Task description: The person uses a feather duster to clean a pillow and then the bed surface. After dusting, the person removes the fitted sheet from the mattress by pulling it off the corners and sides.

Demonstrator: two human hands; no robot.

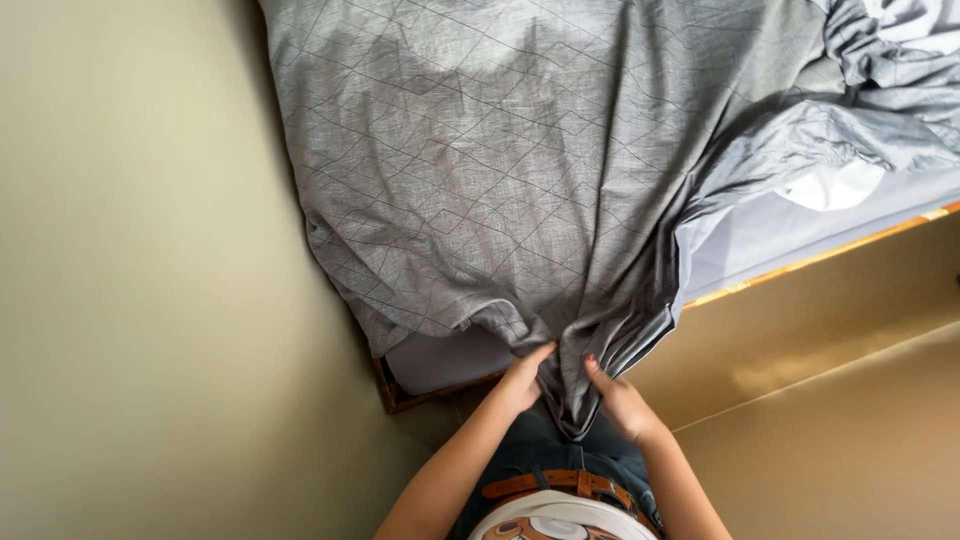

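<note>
A grey duvet [480,170] with a thin diamond line pattern lies spread over a bed. Its near edge is bunched into folds that hang down toward me. My left hand [522,378] grips the left side of that bunched edge, fingers curled into the cloth. My right hand [618,398] pinches the right side of the same bunch. Both hands sit close together just below the bed's corner, in front of my waist. The fingertips are partly hidden in the fabric.
The bed has a wooden frame [800,262] and a pale mattress sheet [750,235] showing on the right. Crumpled grey bedding [880,110] piles at the upper right. An olive wall [130,270] stands on the left, with tan floor [830,400] on the right.
</note>
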